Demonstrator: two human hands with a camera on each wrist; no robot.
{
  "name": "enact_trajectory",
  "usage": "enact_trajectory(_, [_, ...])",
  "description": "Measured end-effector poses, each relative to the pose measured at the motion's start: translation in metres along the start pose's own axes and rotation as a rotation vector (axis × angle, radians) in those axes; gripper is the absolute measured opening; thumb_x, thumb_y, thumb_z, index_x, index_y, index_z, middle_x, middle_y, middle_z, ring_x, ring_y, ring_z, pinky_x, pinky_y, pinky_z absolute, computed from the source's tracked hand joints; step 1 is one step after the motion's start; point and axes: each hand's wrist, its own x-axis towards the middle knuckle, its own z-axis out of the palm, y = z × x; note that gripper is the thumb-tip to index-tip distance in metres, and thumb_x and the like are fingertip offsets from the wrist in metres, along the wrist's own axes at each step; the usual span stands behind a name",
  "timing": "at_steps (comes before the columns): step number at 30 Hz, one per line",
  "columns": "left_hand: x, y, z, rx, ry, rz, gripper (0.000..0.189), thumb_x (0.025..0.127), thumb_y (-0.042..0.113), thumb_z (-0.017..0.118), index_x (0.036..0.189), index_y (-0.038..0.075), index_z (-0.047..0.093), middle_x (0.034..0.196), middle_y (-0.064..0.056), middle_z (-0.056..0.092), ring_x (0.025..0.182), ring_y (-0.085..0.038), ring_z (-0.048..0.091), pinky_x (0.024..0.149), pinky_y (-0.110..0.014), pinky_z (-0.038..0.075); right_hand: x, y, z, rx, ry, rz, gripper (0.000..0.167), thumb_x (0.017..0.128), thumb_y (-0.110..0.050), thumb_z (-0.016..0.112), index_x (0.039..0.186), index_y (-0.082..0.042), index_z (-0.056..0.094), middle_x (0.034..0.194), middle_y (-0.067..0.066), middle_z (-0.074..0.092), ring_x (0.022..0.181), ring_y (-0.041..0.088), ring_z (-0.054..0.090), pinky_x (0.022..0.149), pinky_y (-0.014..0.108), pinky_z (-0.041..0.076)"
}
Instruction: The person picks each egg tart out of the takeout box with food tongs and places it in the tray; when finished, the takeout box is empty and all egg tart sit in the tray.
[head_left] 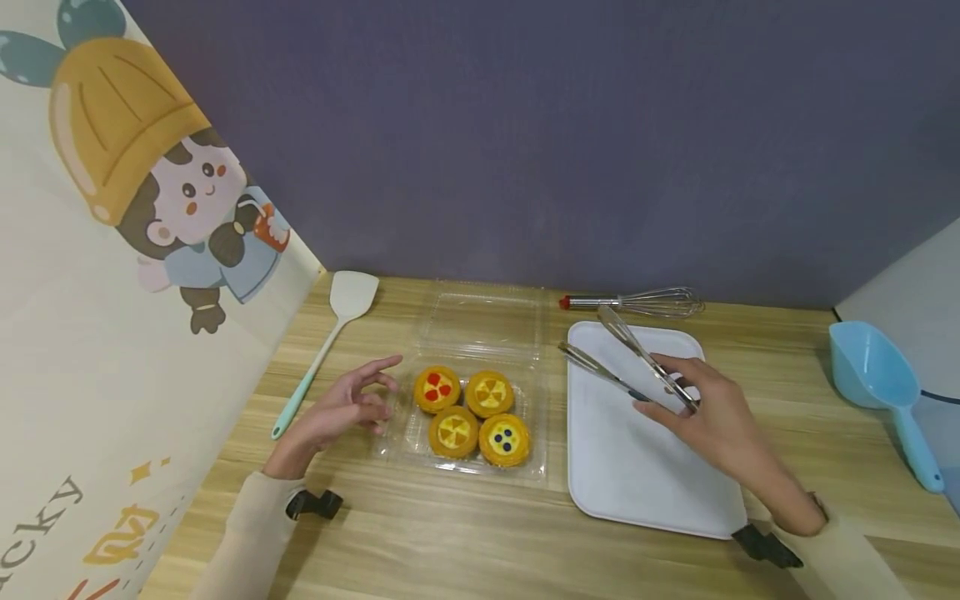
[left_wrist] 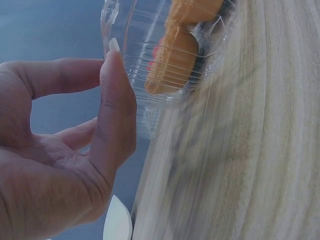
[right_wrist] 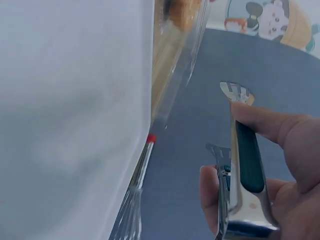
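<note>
The right hand (head_left: 708,408) pinches shiny metal tongs (head_left: 640,350); the left hand (head_left: 345,408) is beside a clear plastic box (head_left: 480,468) of four tarts (head_left: 453,432).
The box's thin lid (head_left: 480,321) lies open behind the round, golden tarts. Left of the box, the left hand's fingers are spread and softly bent. Right of the box, the tongs' parted arms slant over a smooth, white, round-cornered tray (head_left: 637,467).
</note>
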Motion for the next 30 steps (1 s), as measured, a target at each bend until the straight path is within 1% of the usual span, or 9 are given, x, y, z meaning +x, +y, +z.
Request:
enact_trajectory(3, [0.0,-0.001,0.0,0.009,0.0,-0.003,0.083,0.093,-0.011,0.058,0.166,0.005,0.022,0.132,-0.024,0.044,0.079,-0.016,0.064,0.062,-0.025,0.063,0.004,-0.009,0.007,0.006,-0.005,-0.059,0.066,0.079,-0.02,0.092,0.138,-0.007,0.065,0.116,0.018,0.072,0.069,0.005,0.055,0.052,0.018,0.049])
enact_trajectory(5, [-0.001,-0.001,0.0,0.019,-0.004,-0.001,0.083,0.093,-0.01,0.058,0.166,0.005,0.021,0.131,-0.024,0.044,0.078,-0.015,0.064,0.062,-0.025,0.064,0.006,-0.014,0.012,0.004,-0.015,-0.083,0.065,0.08,-0.019,0.091,0.138,-0.007,0.065,0.116,0.015,0.071,0.071,0.005,0.057,0.053,0.019,0.052])
enact_trajectory(8, [0.0,-0.001,-0.001,0.026,-0.006,0.005,0.083,0.093,-0.01,0.058,0.166,0.004,0.021,0.131,-0.025,0.044,0.078,-0.015,0.064,0.062,-0.025,0.064,0.009,-0.023,0.018,-0.01,-0.041,-0.11,0.065,0.082,-0.019,0.09,0.14,-0.009,0.064,0.117,0.012,0.071,0.079,0.011,0.063,0.058,0.024,0.058])
enact_trajectory(11, [0.0,-0.001,-0.001,0.03,-0.002,0.008,0.083,0.092,-0.01,0.058,0.166,0.004,0.021,0.133,-0.026,0.044,0.08,-0.015,0.064,0.063,-0.025,0.064,0.012,-0.032,0.023,-0.035,-0.068,-0.145,0.065,0.084,-0.019,0.088,0.143,-0.01,0.062,0.121,0.009,0.069,0.092,0.019,0.068,0.065,0.03,0.062])
enact_trajectory(14, [0.0,0.0,-0.001,0.03,0.002,0.007,0.084,0.092,-0.011,0.058,0.166,0.004,0.02,0.134,-0.028,0.043,0.08,-0.015,0.065,0.063,-0.025,0.064,0.015,-0.04,0.029,-0.068,-0.083,-0.193,0.066,0.084,-0.018,0.087,0.144,-0.011,0.06,0.126,0.008,0.067,0.099,0.023,0.068,0.068,0.034,0.061])
enact_trajectory(17, [0.0,0.0,-0.001,0.029,0.006,0.005,0.085,0.092,-0.011,0.058,0.166,0.004,0.02,0.135,-0.027,0.043,0.08,-0.015,0.065,0.063,-0.025,0.064,0.018,-0.047,0.037,-0.109,-0.095,-0.233,0.067,0.085,-0.019,0.087,0.146,-0.012,0.06,0.13,0.007,0.064,0.096,0.019,0.065,0.065,0.031,0.056])
enact_trajectory(22, [0.0,0.0,0.0,0.031,0.012,0.007,0.084,0.092,-0.01,0.058,0.166,0.004,0.021,0.134,-0.027,0.044,0.08,-0.014,0.065,0.063,-0.025,0.064,0.025,-0.058,0.049,-0.163,-0.136,-0.287,0.066,0.086,-0.019,0.087,0.146,-0.015,0.059,0.135,0.006,0.061,0.092,0.016,0.061,0.058,0.022,0.048])
enact_trajectory(26, [0.0,0.0,0.0,0.034,0.016,0.012,0.083,0.092,-0.011,0.057,0.165,0.004,0.022,0.134,-0.027,0.044,0.08,-0.013,0.064,0.062,-0.026,0.064,0.032,-0.07,0.057,-0.184,-0.189,-0.33,0.067,0.086,-0.018,0.086,0.147,-0.017,0.059,0.135,0.003,0.061,0.096,0.016,0.061,0.056,0.02,0.047])
enact_trajectory(30, [0.0,-0.001,0.001,0.034,0.021,0.015,0.082,0.092,-0.011,0.057,0.165,0.004,0.022,0.134,-0.027,0.045,0.08,-0.015,0.065,0.061,-0.026,0.064,0.038,-0.081,0.066,-0.198,-0.246,-0.375,0.062,0.09,-0.022,0.082,0.148,-0.019,0.059,0.132,0.001,0.062,0.098,0.014,0.061,0.057,0.019,0.047])
